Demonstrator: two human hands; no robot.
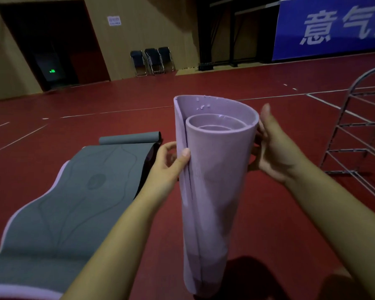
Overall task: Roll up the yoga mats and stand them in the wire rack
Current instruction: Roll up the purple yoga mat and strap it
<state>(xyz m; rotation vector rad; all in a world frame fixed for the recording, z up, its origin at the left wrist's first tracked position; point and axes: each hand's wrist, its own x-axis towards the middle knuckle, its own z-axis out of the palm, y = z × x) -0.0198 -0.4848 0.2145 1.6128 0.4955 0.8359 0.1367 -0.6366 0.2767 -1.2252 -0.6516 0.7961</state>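
A loosely rolled lilac yoga mat point(212, 180) stands upright in front of me, its open coil at the top. My left hand point(168, 163) pinches the mat's loose outer edge on the left side. My right hand point(273, 148) grips the roll's right side near the top, thumb up. A grey mat point(74, 202) with a lilac border lies flat on the floor to the left, its far end curled into a small roll point(130, 139). The wire rack point(359, 131) stands at the right edge, with nothing on the shelves I can see.
The floor point(247, 87) is dark red sports flooring with white lines. Three folded chairs point(152, 60) lean on the far wall. A dark doorway point(50, 44) is at the back left and a blue banner point(333, 27) at the back right.
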